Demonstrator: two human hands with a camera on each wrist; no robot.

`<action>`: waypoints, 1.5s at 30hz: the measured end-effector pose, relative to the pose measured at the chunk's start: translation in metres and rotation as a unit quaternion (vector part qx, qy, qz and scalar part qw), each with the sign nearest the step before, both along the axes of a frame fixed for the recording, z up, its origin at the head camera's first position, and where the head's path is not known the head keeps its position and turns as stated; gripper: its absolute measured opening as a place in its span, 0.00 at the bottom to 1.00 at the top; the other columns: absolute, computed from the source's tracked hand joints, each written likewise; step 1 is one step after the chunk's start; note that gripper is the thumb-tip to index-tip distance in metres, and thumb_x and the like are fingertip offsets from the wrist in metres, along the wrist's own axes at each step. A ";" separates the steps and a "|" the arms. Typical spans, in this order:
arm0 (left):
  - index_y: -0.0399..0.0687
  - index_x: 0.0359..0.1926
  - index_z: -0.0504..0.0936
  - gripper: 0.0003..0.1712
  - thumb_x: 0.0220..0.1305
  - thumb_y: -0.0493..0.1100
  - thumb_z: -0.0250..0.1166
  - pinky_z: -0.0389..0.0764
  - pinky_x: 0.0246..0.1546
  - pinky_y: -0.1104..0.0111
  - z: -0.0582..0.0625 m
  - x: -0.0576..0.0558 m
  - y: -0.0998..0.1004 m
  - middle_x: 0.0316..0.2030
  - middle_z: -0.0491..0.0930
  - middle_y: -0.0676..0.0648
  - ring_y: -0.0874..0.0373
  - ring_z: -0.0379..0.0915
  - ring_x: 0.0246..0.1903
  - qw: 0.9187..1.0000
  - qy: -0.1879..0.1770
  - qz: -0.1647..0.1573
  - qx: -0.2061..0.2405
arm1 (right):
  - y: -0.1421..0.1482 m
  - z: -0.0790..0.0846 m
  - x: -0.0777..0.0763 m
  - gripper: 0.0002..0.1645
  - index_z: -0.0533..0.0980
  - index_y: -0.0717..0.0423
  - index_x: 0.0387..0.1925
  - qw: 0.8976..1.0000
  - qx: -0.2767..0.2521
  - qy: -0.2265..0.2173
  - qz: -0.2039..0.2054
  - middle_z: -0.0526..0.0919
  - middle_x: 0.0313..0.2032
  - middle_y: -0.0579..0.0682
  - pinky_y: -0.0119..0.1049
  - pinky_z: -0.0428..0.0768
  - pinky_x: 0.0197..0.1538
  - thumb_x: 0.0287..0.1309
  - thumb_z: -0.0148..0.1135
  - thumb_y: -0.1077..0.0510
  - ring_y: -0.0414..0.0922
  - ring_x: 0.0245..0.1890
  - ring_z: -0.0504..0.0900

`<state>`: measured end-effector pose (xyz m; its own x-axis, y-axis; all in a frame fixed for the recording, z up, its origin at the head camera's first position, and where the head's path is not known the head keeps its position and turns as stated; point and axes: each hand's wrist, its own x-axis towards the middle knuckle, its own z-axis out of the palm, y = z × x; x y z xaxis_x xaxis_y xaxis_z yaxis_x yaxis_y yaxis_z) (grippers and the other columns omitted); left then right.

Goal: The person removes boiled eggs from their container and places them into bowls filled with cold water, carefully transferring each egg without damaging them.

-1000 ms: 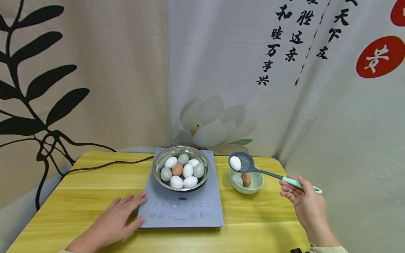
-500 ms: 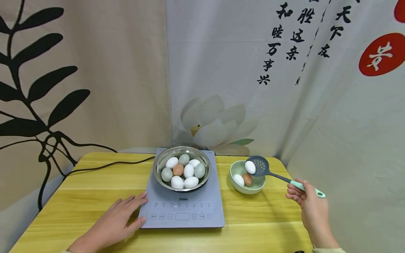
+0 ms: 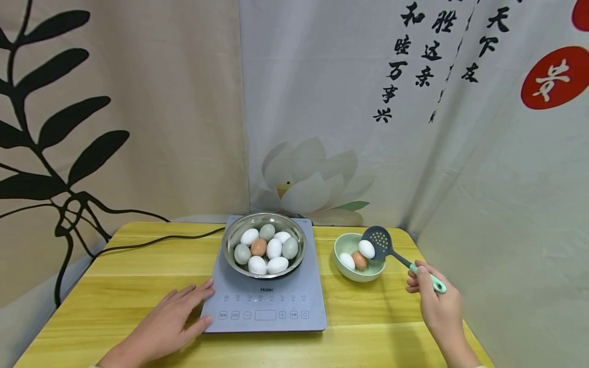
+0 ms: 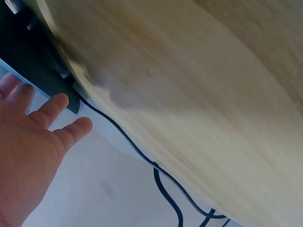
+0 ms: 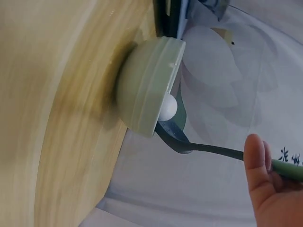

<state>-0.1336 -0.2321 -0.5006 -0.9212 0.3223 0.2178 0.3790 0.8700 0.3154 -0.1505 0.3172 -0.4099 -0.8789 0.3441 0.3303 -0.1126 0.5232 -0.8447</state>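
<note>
My right hand (image 3: 440, 301) grips the mint-green handle of a dark slotted spoon (image 3: 380, 240). Its perforated head is tilted over the right side of a pale green bowl (image 3: 354, 275). A white egg (image 3: 366, 249) lies against the spoon head, inside the rim; in the right wrist view this egg (image 5: 168, 108) shows just above the bowl's edge. Another white egg (image 3: 347, 261) and a brown egg (image 3: 359, 260) sit in the bowl. With fingers extended, my left hand (image 3: 167, 319) touches the left edge of an induction cooker (image 3: 264, 327).
On the cooker stands a steel basin (image 3: 301, 250) with several white, greyish-green and brown eggs. A black cord (image 3: 161, 238) runs from the cooker across the wooden table (image 3: 115, 291) to the left. A printed curtain (image 3: 313, 76) hangs behind.
The slotted spoon has moved right and down to the bowl's right side, its head tipping, and the white egg with it is lower. My right hand has swung nearer. My left hand stays put.
</note>
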 end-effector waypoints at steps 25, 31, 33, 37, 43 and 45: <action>0.57 0.72 0.80 0.36 0.73 0.69 0.64 0.73 0.68 0.31 -0.001 0.000 0.000 0.77 0.73 0.53 0.35 0.76 0.70 1.000 -0.004 0.003 0.003 | -0.013 -0.030 0.006 0.19 0.84 0.65 0.58 0.931 0.315 0.175 0.065 0.91 0.48 0.60 0.05 0.66 0.59 0.67 0.67 0.66 0.58 0.47 0.90; 0.57 0.72 0.79 0.36 0.73 0.69 0.64 0.73 0.67 0.31 -0.002 0.000 0.000 0.77 0.73 0.54 0.35 0.76 0.69 1.000 -0.003 0.002 0.004 | -0.011 -0.035 0.006 0.20 0.85 0.64 0.57 0.910 0.352 0.206 0.076 0.92 0.49 0.58 0.15 0.78 0.58 0.63 0.69 0.65 0.56 0.47 0.90; 0.57 0.72 0.79 0.36 0.73 0.69 0.64 0.73 0.68 0.32 -0.002 0.000 0.000 0.77 0.73 0.54 0.35 0.76 0.70 1.000 -0.005 0.002 0.004 | -0.010 -0.036 0.006 0.20 0.85 0.64 0.56 0.899 0.367 0.226 0.082 0.92 0.47 0.58 0.23 0.84 0.53 0.64 0.68 0.64 0.55 0.44 0.90; 0.57 0.73 0.79 0.36 0.73 0.68 0.65 0.74 0.67 0.32 -0.001 0.000 0.000 0.77 0.73 0.54 0.36 0.76 0.69 1.000 -0.007 0.000 0.002 | -0.008 -0.038 0.005 0.18 0.85 0.64 0.56 0.879 0.390 0.256 0.101 0.91 0.44 0.57 0.39 0.88 0.43 0.72 0.62 0.58 0.53 0.41 0.90; 0.58 0.72 0.79 0.36 0.72 0.68 0.65 0.75 0.67 0.33 0.001 0.000 0.000 0.77 0.73 0.53 0.37 0.77 0.68 1.000 -0.010 -0.002 -0.001 | -0.005 -0.039 0.003 0.32 0.85 0.64 0.55 0.849 0.436 0.273 0.119 0.91 0.43 0.56 0.45 0.88 0.40 0.85 0.44 0.44 0.51 0.40 0.89; 0.58 0.72 0.79 0.36 0.72 0.68 0.65 0.74 0.67 0.33 0.001 0.000 0.000 0.77 0.73 0.54 0.37 0.77 0.68 1.000 -0.012 -0.002 -0.001 | -0.004 -0.039 0.003 0.33 0.85 0.65 0.55 0.839 0.448 0.283 0.128 0.90 0.42 0.55 0.44 0.88 0.38 0.85 0.43 0.44 0.51 0.38 0.89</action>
<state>-0.1334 -0.2323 -0.4998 -0.9250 0.3257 0.1956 0.3743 0.8693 0.3229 -0.1479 0.3129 -0.4489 -0.5021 -0.4400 0.7445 -0.5679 0.8170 0.0998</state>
